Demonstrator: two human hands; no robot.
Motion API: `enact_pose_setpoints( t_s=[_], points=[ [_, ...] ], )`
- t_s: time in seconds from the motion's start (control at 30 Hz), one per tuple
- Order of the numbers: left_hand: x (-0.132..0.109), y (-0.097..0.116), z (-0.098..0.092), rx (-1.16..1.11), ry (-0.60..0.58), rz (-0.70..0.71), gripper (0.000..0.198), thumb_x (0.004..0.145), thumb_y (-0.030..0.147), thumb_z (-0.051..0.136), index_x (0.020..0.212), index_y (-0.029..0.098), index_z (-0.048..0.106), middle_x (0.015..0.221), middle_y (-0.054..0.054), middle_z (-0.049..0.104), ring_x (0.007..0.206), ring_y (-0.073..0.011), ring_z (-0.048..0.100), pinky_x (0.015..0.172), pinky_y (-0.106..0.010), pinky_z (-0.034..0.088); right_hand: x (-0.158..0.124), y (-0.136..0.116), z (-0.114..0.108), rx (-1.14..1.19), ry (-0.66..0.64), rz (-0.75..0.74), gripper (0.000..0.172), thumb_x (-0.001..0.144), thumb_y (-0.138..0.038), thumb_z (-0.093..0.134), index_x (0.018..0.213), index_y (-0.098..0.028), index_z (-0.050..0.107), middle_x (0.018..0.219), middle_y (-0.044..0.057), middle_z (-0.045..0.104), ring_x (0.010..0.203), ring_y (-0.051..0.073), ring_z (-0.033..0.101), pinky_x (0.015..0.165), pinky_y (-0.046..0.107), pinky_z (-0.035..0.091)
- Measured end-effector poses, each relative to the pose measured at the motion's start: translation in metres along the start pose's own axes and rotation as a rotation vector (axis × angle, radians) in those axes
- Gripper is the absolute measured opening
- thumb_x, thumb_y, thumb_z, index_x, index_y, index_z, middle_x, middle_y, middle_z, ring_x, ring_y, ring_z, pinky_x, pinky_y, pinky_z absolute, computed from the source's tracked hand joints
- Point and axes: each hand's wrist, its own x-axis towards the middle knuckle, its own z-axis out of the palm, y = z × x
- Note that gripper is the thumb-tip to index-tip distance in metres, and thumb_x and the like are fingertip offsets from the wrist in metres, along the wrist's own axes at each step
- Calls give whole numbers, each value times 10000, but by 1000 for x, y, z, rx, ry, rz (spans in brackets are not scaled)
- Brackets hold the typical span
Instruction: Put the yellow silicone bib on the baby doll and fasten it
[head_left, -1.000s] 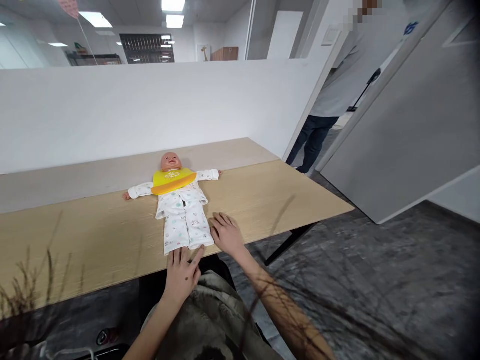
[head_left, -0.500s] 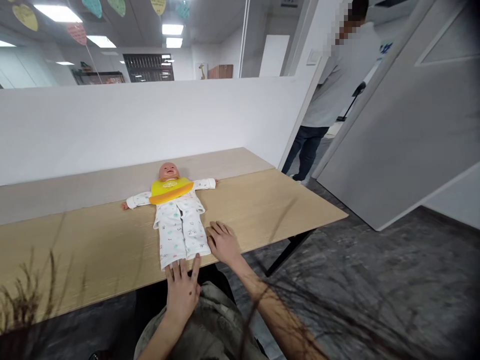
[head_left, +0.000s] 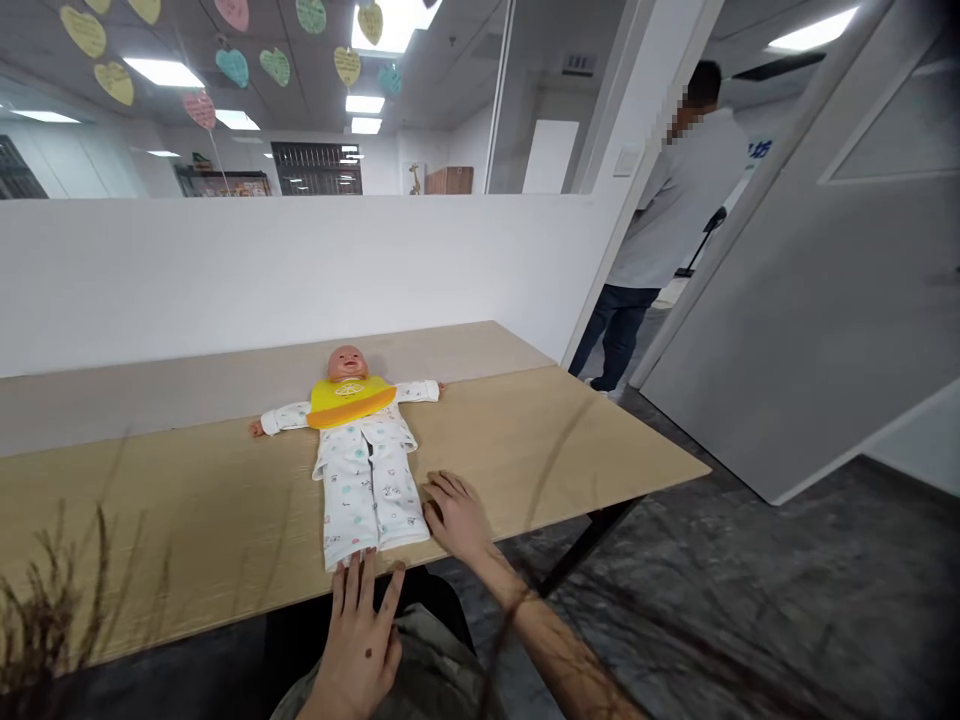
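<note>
A baby doll point(head_left: 360, 450) lies on its back on the wooden table point(head_left: 187, 510), arms spread. It wears white printed pyjamas and a yellow bib point(head_left: 349, 400). My left hand point(head_left: 362, 640) lies flat at the table's near edge, fingers stretched out and touching the doll's trouser hems. My right hand point(head_left: 456, 516) rests palm down on the table just right of the doll's legs, fingers spread and holding nothing.
A white partition wall point(head_left: 262, 270) runs behind the table. At the right, a person point(head_left: 660, 240) in a white shirt stands in a doorway beside an open grey door point(head_left: 840, 290). Dark floor point(head_left: 750, 620) lies to the right of the table.
The view has tilted upward, showing more ceiling. My left hand has slid back toward me, to the table edge. The doll and my right hand stay in place.
</note>
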Motion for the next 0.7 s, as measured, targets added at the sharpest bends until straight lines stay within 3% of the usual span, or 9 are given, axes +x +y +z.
enact_pose_setpoints(
  t_s=[0.17, 0.33, 0.5, 0.6, 0.7],
  points=[
    [7, -15, -15, -104, 95, 74, 692, 852, 110, 557, 1534, 193, 482, 1524, -111, 554, 1438, -281, 472, 1110, -408, 482, 33, 19, -17, 93, 40, 7, 379, 885, -75, 510, 1209, -117, 704, 1194, 132, 728, 1116, 256, 666, 1013, 395, 529],
    [31, -31, -37, -244, 203, 40, 490, 917, 122, 554, 1403, 183, 576, 1341, -96, 687, 1297, -211, 607, 1052, -301, 539, 110, 2, -39, -68, 85, -175, 415, 913, -59, 504, 1297, -115, 650, 1328, 155, 646, 1240, 263, 572, 1082, 398, 477],
    [67, -58, -51, -297, 262, -82, 404, 947, 154, 549, 1344, 213, 594, 1209, -69, 736, 1105, -187, 705, 992, -289, 576, 184, -32, -25, -285, -41, -364, 500, 1006, -89, 422, 1495, -142, 507, 1570, 169, 453, 1466, 338, 357, 1171, 498, 351],
    [91, -84, -49, -253, 301, -101, 343, 950, 165, 554, 1283, 210, 619, 1125, -63, 753, 1020, -187, 728, 926, -286, 599, 210, -39, -12, -340, -138, -412, 450, 1043, -141, 402, 1475, -163, 528, 1508, 160, 519, 1429, 318, 407, 1150, 469, 344],
    [110, -118, -36, -255, 332, -120, 299, 951, 162, 550, 1234, 211, 635, 1074, -64, 759, 976, -193, 738, 873, -293, 612, 222, -36, -9, -348, -181, -403, 371, 1042, -205, 468, 1387, -151, 592, 1341, 144, 640, 1315, 280, 518, 1108, 426, 359]
  ],
)
